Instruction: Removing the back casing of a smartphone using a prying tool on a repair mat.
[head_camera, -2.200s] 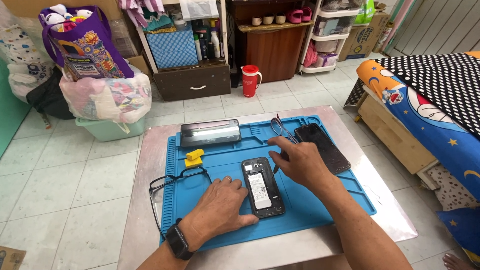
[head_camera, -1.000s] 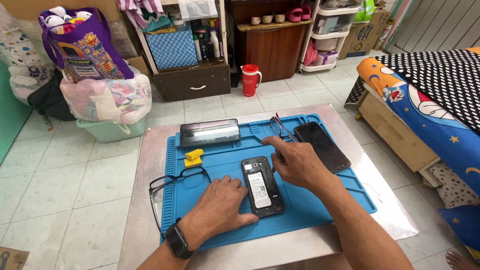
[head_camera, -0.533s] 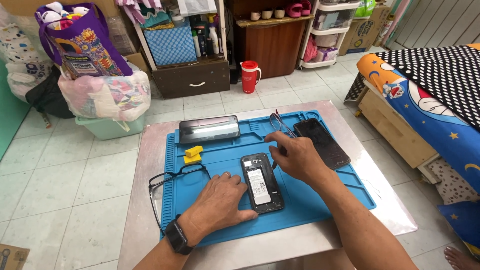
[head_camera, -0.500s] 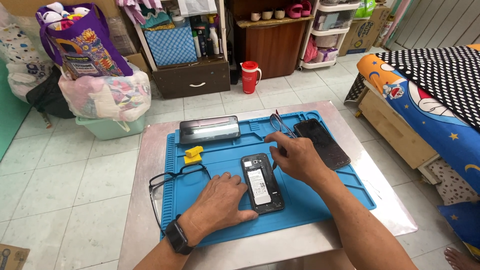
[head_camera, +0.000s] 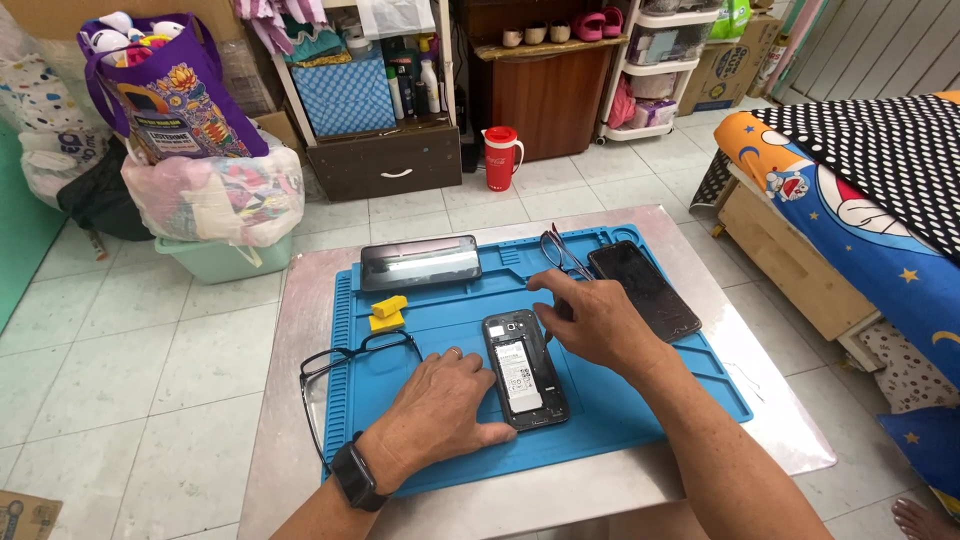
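A small metal table (head_camera: 300, 330) stands on a pale tiled floor (head_camera: 140, 340), covered by a blue mat (head_camera: 640, 410). Near its front edge the left hand (head_camera: 440, 405) lies flat and open, thumb touching the phone (head_camera: 525, 368). The phone lies back-up with its cover off, long axis running near to far, camera end pointing away. The right hand (head_camera: 595, 320) hovers just right of it, fingers loosely curled, gripping nothing. Farther off are glasses (head_camera: 345, 360), a yellow piece (head_camera: 388, 312), tweezers (head_camera: 560, 250) and two dark panels (head_camera: 420, 262) (head_camera: 645, 290). Beyond stand shelves (head_camera: 370, 110) and a red jug (head_camera: 499, 157).
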